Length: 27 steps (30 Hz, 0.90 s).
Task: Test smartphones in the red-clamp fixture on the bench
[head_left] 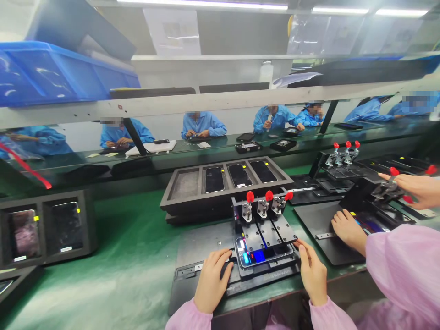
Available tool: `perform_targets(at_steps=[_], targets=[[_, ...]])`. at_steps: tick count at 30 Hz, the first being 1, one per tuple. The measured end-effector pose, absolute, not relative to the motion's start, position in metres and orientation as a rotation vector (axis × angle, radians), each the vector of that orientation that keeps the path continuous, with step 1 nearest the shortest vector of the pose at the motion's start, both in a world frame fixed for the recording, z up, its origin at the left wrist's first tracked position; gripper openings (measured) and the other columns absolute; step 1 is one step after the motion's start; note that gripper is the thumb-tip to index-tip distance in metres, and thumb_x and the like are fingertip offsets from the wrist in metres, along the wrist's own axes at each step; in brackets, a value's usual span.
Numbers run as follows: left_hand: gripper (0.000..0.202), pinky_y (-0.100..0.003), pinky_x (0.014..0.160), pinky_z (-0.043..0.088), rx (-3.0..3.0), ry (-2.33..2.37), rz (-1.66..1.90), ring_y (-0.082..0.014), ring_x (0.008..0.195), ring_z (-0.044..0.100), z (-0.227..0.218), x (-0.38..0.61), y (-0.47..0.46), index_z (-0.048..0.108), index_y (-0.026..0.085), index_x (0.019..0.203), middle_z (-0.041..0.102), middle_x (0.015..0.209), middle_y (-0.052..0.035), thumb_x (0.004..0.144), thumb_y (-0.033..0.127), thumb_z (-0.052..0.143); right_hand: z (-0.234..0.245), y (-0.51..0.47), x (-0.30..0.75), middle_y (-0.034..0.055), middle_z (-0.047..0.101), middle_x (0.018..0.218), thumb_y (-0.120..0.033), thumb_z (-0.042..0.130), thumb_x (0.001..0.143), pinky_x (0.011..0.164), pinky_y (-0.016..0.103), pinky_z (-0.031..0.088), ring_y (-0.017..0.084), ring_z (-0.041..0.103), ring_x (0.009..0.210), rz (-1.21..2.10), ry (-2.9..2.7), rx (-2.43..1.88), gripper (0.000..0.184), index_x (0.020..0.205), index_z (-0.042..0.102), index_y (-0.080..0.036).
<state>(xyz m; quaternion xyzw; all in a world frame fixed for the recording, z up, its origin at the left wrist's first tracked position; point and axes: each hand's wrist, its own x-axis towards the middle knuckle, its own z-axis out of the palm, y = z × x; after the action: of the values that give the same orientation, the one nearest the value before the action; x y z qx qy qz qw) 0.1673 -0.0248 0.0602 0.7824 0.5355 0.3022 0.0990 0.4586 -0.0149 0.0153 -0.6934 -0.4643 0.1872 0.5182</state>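
A smartphone (244, 257) with a lit, coloured screen lies in a black clamping fixture (220, 285) in front of me. Several metal press plates (270, 234) cover its upper part. Above them stand red-tipped toggle clamps (263, 208); two handles point up and the right one leans sideways. My left hand (212, 278) rests at the fixture's left side, fingers bent loosely and thumb apart, fingertips close to the phone's left edge. My right hand (312, 273) is at the other side, its outstretched fingertips touching the right end of the phone or its holder; which one I cannot tell.
Behind the fixture is a dark foam tray (182, 183) holding phones. Another foam tray (44, 229) stands left on the green bench (120, 256). At right, a co-worker's hands (349, 231) work at a similar fixture (360, 197). A shelf (206, 98) with a blue bin (62, 75) runs overhead.
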Motion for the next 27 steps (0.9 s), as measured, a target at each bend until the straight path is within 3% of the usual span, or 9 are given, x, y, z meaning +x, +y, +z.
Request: perform_targets(at_steps=[5, 9, 17, 22, 27], targets=[[0.027, -0.038, 0.077, 0.049, 2.289, 1.610, 0.895, -0.0210, 0.093, 0.059, 0.064, 0.171, -0.018, 0.057, 0.023, 0.112, 0.066, 0.103, -0.0062, 0.088, 0.023, 0.044, 0.017, -0.021, 0.456, 0.0110, 0.061, 0.114, -0.050, 0.033, 0.088, 0.095, 0.038, 0.041, 0.025, 0.056, 0.107, 0.350, -1.215, -1.704, 0.049, 0.115, 0.055, -0.016], [0.033, -0.038, 0.078, 0.048, 2.251, 1.644, 0.904, -0.0203, 0.092, 0.060, 0.061, 0.168, -0.020, 0.051, 0.022, 0.120, 0.066, 0.099, -0.0061, 0.088, 0.019, 0.041, 0.012, -0.019, 0.457, 0.0111, 0.063, 0.110, -0.048, 0.029, 0.089, 0.099, 0.044, 0.036, 0.026, 0.052, 0.113, 0.328, -1.253, -1.691, 0.049, 0.118, 0.053, -0.015], [0.041, -0.043, 0.089, 0.043, 2.084, 1.826, 0.930, -0.0214, 0.101, 0.056, 0.055, 0.120, -0.037, 0.041, 0.024, 0.128, 0.061, 0.104, -0.0060, 0.087, 0.018, 0.039, 0.000, -0.035, 0.405, 0.0079, 0.062, 0.113, -0.037, 0.033, 0.092, 0.108, 0.058, 0.007, 0.023, 0.056, 0.107, 0.276, -1.573, -1.541, 0.034, 0.115, 0.049, -0.018], [0.039, -0.044, 0.095, 0.040, 1.964, 1.978, 1.031, -0.0224, 0.110, 0.051, 0.049, 0.084, -0.052, 0.041, 0.023, 0.127, 0.058, 0.115, -0.0079, 0.088, 0.024, 0.039, 0.004, -0.050, 0.361, 0.0056, 0.062, 0.114, -0.031, 0.040, 0.090, 0.106, 0.061, 0.005, 0.024, 0.054, 0.112, 0.247, -1.745, -1.413, 0.026, 0.113, 0.048, -0.022], [0.035, -0.044, 0.098, 0.039, 1.782, 2.127, 1.177, -0.0229, 0.116, 0.048, 0.047, 0.061, -0.063, 0.046, 0.021, 0.122, 0.054, 0.123, -0.0081, 0.089, 0.030, 0.039, 0.007, -0.054, 0.337, 0.0024, 0.063, 0.113, -0.029, 0.047, 0.087, 0.109, 0.054, 0.006, 0.022, 0.054, 0.112, 0.198, -1.963, -1.186, 0.030, 0.116, 0.049, -0.024]])
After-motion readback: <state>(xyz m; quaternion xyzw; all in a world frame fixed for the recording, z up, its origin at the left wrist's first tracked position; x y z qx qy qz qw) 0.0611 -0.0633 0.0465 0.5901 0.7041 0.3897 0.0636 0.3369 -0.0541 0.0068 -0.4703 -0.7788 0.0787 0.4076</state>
